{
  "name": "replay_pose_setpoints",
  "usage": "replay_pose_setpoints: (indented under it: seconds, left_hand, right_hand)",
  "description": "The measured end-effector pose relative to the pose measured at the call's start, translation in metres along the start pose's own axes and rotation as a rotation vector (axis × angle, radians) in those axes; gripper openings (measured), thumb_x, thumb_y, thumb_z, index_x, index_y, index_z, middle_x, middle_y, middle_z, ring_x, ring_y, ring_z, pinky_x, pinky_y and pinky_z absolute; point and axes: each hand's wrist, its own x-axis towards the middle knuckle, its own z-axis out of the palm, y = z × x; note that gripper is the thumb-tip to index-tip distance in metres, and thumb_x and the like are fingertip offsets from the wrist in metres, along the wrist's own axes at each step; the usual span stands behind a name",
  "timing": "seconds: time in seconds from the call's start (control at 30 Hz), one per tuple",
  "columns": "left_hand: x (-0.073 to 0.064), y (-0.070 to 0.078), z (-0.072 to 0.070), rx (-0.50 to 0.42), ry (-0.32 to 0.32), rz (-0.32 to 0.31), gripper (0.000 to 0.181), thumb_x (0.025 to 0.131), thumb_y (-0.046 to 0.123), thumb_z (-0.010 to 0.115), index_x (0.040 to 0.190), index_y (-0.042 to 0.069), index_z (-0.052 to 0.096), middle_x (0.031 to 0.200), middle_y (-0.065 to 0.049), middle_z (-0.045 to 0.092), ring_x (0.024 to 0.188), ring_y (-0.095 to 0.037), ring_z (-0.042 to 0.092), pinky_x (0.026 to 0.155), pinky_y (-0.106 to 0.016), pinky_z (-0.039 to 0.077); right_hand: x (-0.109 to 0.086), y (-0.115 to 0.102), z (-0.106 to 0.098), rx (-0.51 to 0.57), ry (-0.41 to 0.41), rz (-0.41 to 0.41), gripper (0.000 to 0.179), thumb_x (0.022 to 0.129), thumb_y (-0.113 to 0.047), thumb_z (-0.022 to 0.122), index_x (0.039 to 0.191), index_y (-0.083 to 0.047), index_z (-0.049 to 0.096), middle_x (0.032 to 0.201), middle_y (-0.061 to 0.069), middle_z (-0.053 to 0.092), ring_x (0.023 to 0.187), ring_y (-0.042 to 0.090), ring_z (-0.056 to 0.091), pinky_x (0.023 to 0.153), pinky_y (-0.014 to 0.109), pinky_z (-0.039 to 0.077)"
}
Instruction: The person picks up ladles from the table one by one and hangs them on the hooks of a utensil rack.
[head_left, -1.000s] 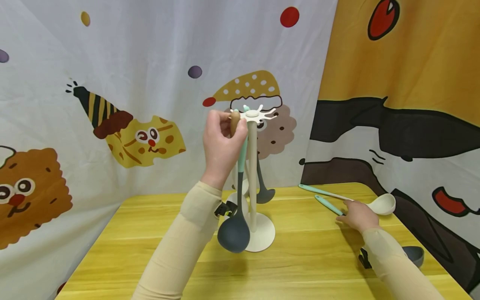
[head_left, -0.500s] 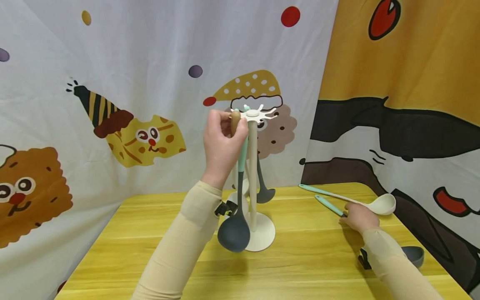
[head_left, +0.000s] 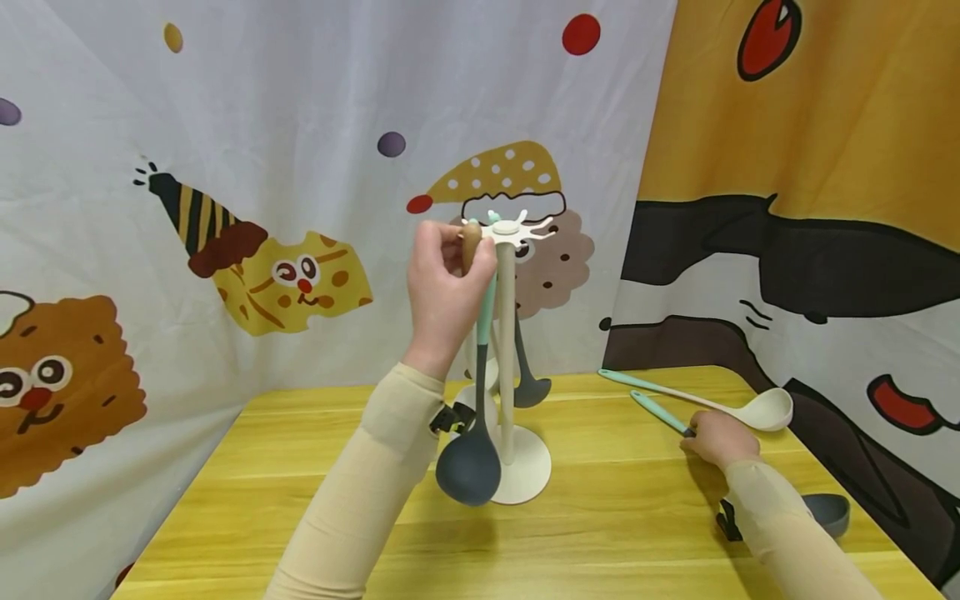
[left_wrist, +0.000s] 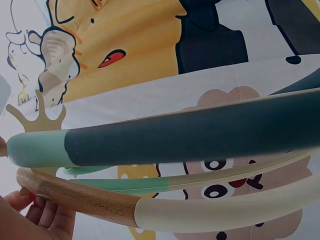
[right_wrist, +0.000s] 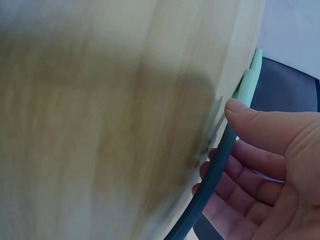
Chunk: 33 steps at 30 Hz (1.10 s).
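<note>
At the top of a white utensil stand (head_left: 506, 228), my left hand (head_left: 448, 287) pinches the brown wooden handle (head_left: 470, 243) of a pale-shafted utensil; which head it ends in is hidden. In the left wrist view, that wooden handle (left_wrist: 85, 197) lies beside a mint-and-dark ladle handle (left_wrist: 190, 132). The dark ladle (head_left: 468, 471) hangs in front of the stand's post. On the right, my right hand (head_left: 722, 437) grips a second dark ladle (head_left: 828, 514) with a mint handle, lying on the table. In the right wrist view, thumb and fingers are round its dark shaft (right_wrist: 212, 177).
A white ladle (head_left: 765, 409) with a mint handle lies just behind my right hand. Another dark ladle (head_left: 530, 390) and pale utensils (head_left: 487, 408) hang at the stand. Its round base (head_left: 525, 475) rests on the wooden table (head_left: 600, 533). A printed curtain (head_left: 315, 125) stands behind.
My right fingers have drawn in round the ladle's handle and the hand has shifted slightly right. My left hand keeps its hold at the stand's top.
</note>
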Motion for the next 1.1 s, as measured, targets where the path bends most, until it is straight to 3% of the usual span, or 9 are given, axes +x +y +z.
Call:
replay_pose_setpoints:
  seconds: [0.6, 1.1]
  left_hand:
    - [-0.001, 0.0, 0.0, 0.016, -0.002, -0.01, 0.026, 0.089, 0.021, 0.064, 0.101, 0.001, 0.051, 0.094, -0.009, 0.056, 0.077, -0.021, 0.055, 0.068, -0.029, 0.048]
    - [-0.001, 0.0, 0.0, 0.024, -0.001, 0.003, 0.026, 0.089, 0.022, 0.063, 0.101, 0.001, 0.051, 0.094, -0.01, 0.056, 0.077, -0.021, 0.055, 0.068, -0.028, 0.048]
  right_hand:
    - [0.002, -0.002, 0.005, -0.008, -0.017, 0.035, 0.005, 0.086, -0.009, 0.069, 0.089, -0.004, 0.07, 0.085, 0.012, 0.066, 0.072, 0.026, 0.058, 0.06, 0.045, 0.048]
    - [-0.003, -0.015, 0.003, 0.006, -0.027, 0.028, 0.009, 0.088, -0.01, 0.066, 0.092, -0.004, 0.071, 0.086, 0.012, 0.066, 0.071, 0.026, 0.057, 0.057, 0.044, 0.047]
